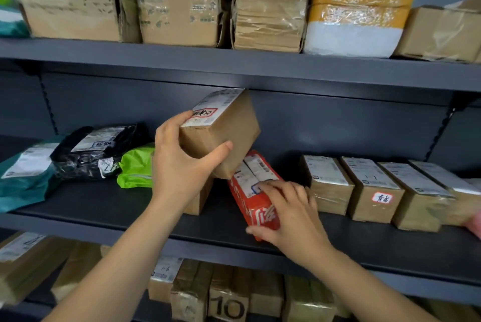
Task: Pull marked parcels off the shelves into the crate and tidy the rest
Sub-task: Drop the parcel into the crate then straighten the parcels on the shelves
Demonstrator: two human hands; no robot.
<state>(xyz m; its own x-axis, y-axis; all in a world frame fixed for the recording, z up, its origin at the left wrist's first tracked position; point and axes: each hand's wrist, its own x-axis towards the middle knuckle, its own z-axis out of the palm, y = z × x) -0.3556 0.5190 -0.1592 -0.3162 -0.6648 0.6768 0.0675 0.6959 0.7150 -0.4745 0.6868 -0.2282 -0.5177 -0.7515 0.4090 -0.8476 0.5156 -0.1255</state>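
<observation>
My left hand (182, 163) grips a small brown box (226, 134) that carries a red-bordered handwritten sticker, and holds it tilted above the middle shelf (104, 207). Under that hand stands another brown box (199, 200), mostly hidden. My right hand (289, 212) holds the front end of a red parcel (256, 191) that lies at an angle on the same shelf. Further right stands a row of brown boxes; one of them (374, 191) bears a red-bordered sticker on its front. No crate is in view.
Soft bags lie at the left of the middle shelf: teal (23, 178), black (96, 152) and bright green (136, 165). Large cartons (179, 7) and a white wrapped parcel (359, 7) fill the upper shelf. More taped boxes (226, 295) pack the lower shelf.
</observation>
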